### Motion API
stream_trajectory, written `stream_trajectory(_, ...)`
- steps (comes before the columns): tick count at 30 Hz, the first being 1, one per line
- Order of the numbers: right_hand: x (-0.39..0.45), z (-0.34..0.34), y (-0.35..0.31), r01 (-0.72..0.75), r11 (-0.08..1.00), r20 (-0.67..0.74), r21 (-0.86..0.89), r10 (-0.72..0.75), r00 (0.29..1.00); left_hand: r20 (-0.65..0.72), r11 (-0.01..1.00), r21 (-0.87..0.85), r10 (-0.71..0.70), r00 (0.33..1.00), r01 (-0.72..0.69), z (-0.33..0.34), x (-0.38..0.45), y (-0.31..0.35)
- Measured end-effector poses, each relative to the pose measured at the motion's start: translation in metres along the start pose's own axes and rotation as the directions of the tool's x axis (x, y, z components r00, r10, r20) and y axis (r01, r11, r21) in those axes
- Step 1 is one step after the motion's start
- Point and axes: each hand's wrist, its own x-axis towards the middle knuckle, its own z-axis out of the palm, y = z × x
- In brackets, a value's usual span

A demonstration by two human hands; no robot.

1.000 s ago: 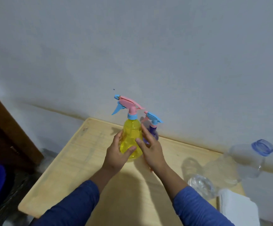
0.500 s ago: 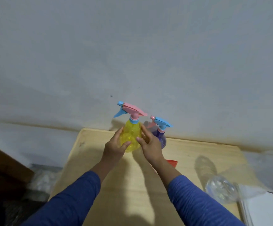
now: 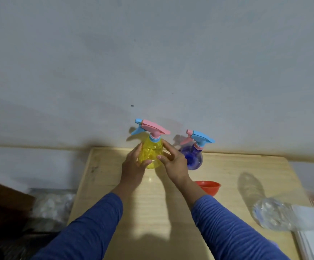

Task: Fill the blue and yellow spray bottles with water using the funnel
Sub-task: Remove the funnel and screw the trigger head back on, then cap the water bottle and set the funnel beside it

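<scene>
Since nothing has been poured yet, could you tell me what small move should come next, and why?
Probably unscrew the pink spray head from the yellow bottle: both the left hand and the right hand hold that bottle, its head is still on, and the red funnel lies unused on the table.

We see a pale wooden table [image 3: 152, 218] set against a grey wall. On it stand a yellow spray bottle [image 3: 151, 153] and, just to its right, a blue spray bottle [image 3: 194, 158], both upright near the far edge. A red funnel [image 3: 209, 187] sits nearer us, and a clear plastic bottle [image 3: 272, 215] lies blurred at the right.
</scene>
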Motion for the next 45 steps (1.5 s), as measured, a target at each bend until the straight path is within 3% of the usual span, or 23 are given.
stream_trajectory(6, -0.003, -0.003, -0.005, -0.006, 0.997, 0.051, -0.080, 0.010, 0.999, -0.005, 1.000, 0.030, 0.007, 1.000, -0.007, 0.001, 0.000, 0.001)
stream_trajectory(9, -0.005, -0.006, -0.008, -0.030, 0.948, 0.074, -0.318, 0.056, 0.996, 0.014, 1.000, 0.027, -0.008, 1.000, 0.008, -0.001, -0.002, 0.006)
stream_trajectory(13, -0.010, -0.015, -0.014, -0.046, 0.782, 0.099, -0.622, 0.137, 0.986, 0.036, 0.988, 0.125, -0.094, 0.995, 0.089, -0.006, -0.007, 0.005)
stream_trajectory(16, -0.015, -0.023, -0.027, 0.002, 0.620, 0.167, -0.785, 0.208, 0.964, 0.101, 0.936, 0.325, -0.179, 0.979, 0.138, -0.012, -0.012, 0.007)
stream_trajectory(20, -0.022, -0.034, -0.036, 0.047, 0.395, 0.192, -0.917, 0.337, 0.922, 0.146, 0.819, 0.554, -0.272, 0.951, 0.149, -0.014, -0.023, 0.021)
stream_trajectory(23, -0.028, -0.048, -0.039, 0.069, 0.281, 0.168, -0.957, 0.343, 0.924, 0.167, 0.752, 0.650, -0.287, 0.943, 0.114, -0.010, -0.039, 0.038)
stream_trajectory(29, -0.056, -0.091, -0.044, 0.057, 0.256, 0.131, -0.965, 0.284, 0.950, 0.106, 0.643, 0.760, -0.262, 0.959, 0.092, 0.013, -0.073, 0.077)
stream_trajectory(37, -0.112, -0.165, -0.039, 0.148, 0.207, 0.187, -0.967, 0.188, 0.964, 0.108, 0.607, 0.793, -0.205, 0.973, 0.040, 0.069, -0.132, 0.123)
stream_trajectory(45, -0.168, -0.231, 0.009, 0.121, 0.286, 0.177, -0.951, 0.180, 0.968, 0.083, 0.677, 0.734, -0.162, 0.983, 0.050, 0.145, -0.177, 0.146)
